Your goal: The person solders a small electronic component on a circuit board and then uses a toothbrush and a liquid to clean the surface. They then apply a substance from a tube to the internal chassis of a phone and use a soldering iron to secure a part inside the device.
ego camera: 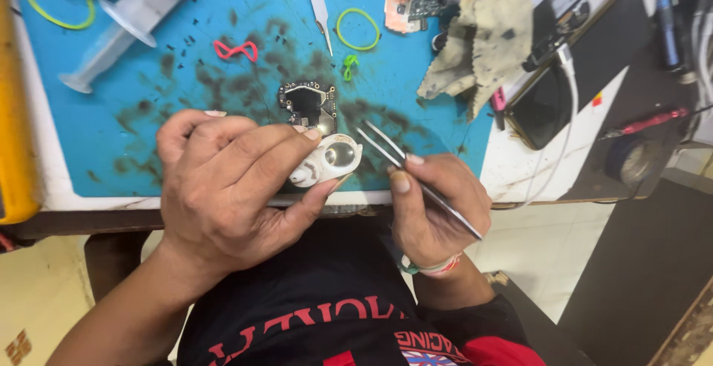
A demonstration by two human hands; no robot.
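My left hand [226, 180] grips a small white plastic housing with a round lens [329, 159] between thumb and fingers, just above the table's front edge. My right hand [431, 202] pinches a pair of metal tweezers [405, 169]; their tips point up-left and sit close to the housing's right side. A small black circuit board [307, 103] lies on the stained blue mat [148, 98] right behind the housing.
On the mat lie a clear syringe [122, 24], another pair of tweezers [318, 2], a pink band [236, 50], green bands [358, 28] and a dirty cloth [483, 39]. A phone with a white cable [587, 61] rests at right. A yellow edge [11, 113] borders the left.
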